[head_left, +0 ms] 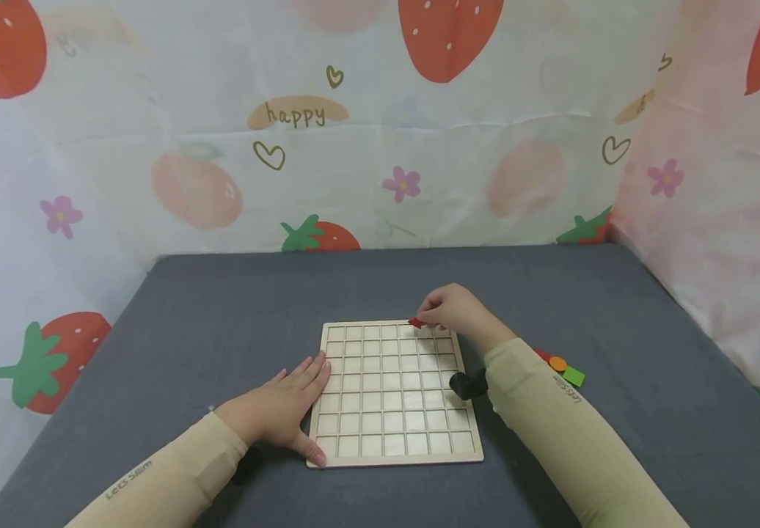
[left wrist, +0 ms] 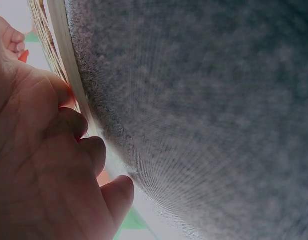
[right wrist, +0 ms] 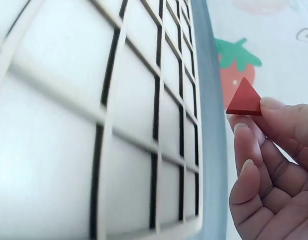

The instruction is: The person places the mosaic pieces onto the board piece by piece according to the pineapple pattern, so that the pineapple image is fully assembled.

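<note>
A square wooden grid board lies on the grey cloth, its cells bounded by raised strips. My left hand rests along its left edge, fingers spread and thumb at the near corner. In the left wrist view those fingers touch the board's side. Over the far edge, right of the middle, my right hand pinches a red triangle piece between thumb and fingers. The right wrist view shows the triangle held above the board's surface, point up.
Right of the board, partly behind the right forearm, lie an orange round piece, a green square piece and a red piece. A dark wrist camera juts over the board's right side. Printed fabric walls stand behind the table.
</note>
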The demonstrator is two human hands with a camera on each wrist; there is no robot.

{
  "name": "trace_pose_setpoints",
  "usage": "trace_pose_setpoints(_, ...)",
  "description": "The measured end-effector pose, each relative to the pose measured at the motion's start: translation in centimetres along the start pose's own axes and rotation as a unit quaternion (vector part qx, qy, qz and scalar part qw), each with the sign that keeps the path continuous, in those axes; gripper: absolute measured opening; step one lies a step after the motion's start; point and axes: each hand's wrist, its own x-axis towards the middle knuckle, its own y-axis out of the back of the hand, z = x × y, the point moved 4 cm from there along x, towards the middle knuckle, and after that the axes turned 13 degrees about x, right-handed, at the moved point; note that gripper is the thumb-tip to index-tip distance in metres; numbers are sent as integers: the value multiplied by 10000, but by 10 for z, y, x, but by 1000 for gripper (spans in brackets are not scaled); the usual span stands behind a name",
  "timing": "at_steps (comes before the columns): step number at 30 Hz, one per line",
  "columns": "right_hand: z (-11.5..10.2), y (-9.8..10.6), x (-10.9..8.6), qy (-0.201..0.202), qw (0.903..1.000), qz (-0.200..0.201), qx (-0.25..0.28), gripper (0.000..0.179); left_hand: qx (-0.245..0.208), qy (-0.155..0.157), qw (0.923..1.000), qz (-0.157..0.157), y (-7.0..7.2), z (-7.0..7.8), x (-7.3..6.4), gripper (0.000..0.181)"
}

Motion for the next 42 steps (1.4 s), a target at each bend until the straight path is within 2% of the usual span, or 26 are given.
trace_pose_setpoints(8,-3,-21,14,-66,9998,-46,166,10,-24,-63,10000,68,1,1,0,133)
trace_pose_setpoints(11,-4,-27,18,-61,9997,-71,230,10,-40,12,10000,53,0,0,0,134)
trace_pose_setpoints(15,-9,-32,20,-13,9999,-70,83,11,-127,113,9999,-7,-1,-1,1,135)
trace_pose_setpoints(23,-12,-40,22,0,9996,-152,-220,12,-232,121,9996,43,1,2,0,136)
trace_pose_setpoints(30,-12,-42,25,-55,9989,-220,-417,13,-155,203,9994,241,3,9,1,137)
trace_pose_setpoints(36,-14,-44,28,180,9956,-275,-881,17,-78,447,9987,239,2,13,4,139)
trace_pose_setpoints(42,-15,-45,27,143,9950,-264,-957,15,-8,590,9981,156,1,16,3,140)
